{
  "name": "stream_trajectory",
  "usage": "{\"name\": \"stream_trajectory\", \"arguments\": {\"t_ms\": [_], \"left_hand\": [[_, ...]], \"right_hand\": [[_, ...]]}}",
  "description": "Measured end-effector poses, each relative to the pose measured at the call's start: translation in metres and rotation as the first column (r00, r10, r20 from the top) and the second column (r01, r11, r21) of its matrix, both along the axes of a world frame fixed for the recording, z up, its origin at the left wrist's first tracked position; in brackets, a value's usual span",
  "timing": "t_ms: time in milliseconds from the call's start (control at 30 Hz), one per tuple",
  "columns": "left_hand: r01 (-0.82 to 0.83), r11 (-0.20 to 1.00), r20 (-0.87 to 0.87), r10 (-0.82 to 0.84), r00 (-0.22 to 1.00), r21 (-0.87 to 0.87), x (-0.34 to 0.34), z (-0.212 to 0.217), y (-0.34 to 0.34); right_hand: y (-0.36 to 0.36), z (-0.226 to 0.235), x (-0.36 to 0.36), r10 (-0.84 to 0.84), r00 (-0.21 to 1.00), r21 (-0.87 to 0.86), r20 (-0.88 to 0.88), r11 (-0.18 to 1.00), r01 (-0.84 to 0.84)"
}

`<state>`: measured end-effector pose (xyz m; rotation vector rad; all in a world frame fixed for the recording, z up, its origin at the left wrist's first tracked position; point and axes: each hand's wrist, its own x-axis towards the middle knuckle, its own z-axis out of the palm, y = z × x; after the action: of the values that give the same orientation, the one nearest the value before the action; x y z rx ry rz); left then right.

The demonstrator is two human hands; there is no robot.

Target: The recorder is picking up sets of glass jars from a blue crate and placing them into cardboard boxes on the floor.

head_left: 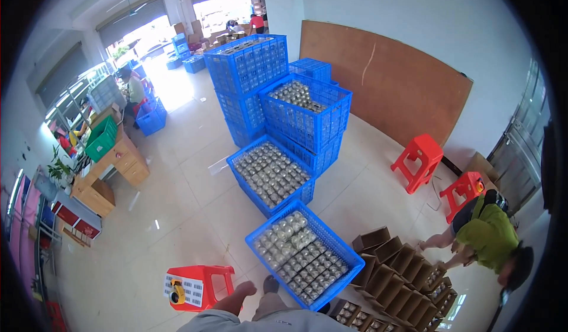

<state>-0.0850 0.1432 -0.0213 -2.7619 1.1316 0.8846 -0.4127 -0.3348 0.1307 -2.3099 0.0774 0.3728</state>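
Observation:
My left hand (244,289) hangs low beside a red stool (207,277), left of a blue plastic crate (257,250). Its fingers are too small and turned away to make out. On the stool lie a sheet of labels (190,289) and a yellow tape roll (176,292). The near crate holds rows of round, silvery, clear-wrapped pieces (296,237); dark dividers separate some rows. My right hand does not show. One dark shoe (270,283) of mine stands between the stool and the crate.
Blue crates (248,66) are stacked beyond, several filled. At right, a person in a yellow-green shirt (488,234) bends over open brown cartons (390,279), some holding silvery pieces. Red stools (419,160) stand near a brown board (378,83). Wooden desks (127,157) line the left.

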Motion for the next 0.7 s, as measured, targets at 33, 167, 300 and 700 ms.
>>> {"name": "stream_trajectory", "arguments": {"t_ms": [33, 167, 300, 700], "left_hand": [[-0.305, 0.944, -0.022, 0.310, 0.950, 0.122, -0.014, -0.004, 0.023], [0.091, 0.983, -0.374, -0.025, 0.927, 0.159, -0.049, -0.005, 0.028], [-0.183, 0.964, -0.340, 0.109, 0.934, -0.192, -0.041, 0.008, 0.017], [-0.268, 0.874, -0.187, 0.208, 0.960, -0.406, 0.116, 0.003, 0.005]], "right_hand": [[-0.002, -0.028, -0.017, 0.048, 0.999, -0.097, -0.021, 0.994, -0.049], [-0.007, -0.122, -0.053, 0.254, 0.958, -0.460, -0.135, 0.840, -0.287], [-0.054, -0.250, -0.094, 0.149, 0.977, -0.427, -0.150, 0.882, -0.200], [0.148, -0.044, 0.222, -0.429, 0.797, 0.351, -0.425, 0.734, 0.582]]}}
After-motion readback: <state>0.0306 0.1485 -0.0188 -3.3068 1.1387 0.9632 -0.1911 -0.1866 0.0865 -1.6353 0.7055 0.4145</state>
